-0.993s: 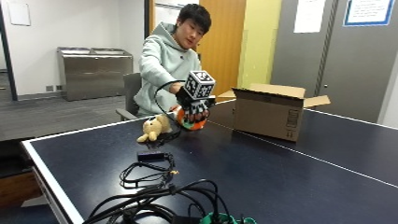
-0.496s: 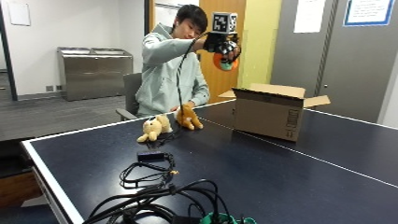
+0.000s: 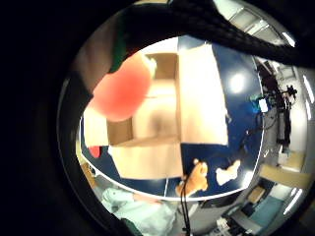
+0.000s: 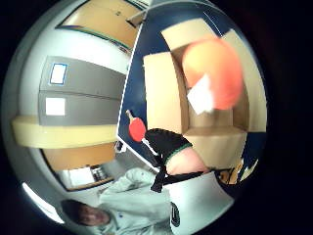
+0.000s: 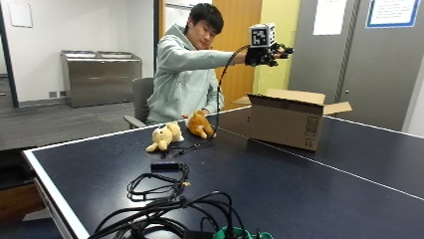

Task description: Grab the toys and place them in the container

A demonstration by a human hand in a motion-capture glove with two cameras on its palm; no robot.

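right hand [image 5: 267, 54] now above cardboard box [image 5: 289, 124], fingers spread, holding nothing | orange toy [image 4: 215, 71] released, dropping into box | 2 plush toys [image 5: 180, 130] remain on counter [image 5: 298, 184]

Plain matt brown cardboard box [image 5: 288, 119] on a smooth, slightly glossy dark blue desk [image 5: 318, 184]. Two plush toys [image 5: 180, 133] in soft fuzzy fabric. Glossy black rubbery cables [image 5: 165, 209] coil nearby.

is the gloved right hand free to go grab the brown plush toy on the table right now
Probably not yet. The gloved right hand is raised above the open cardboard box, with an orange toy close to its palm. The brown plush toy lies uncovered beside the cream plush toy.
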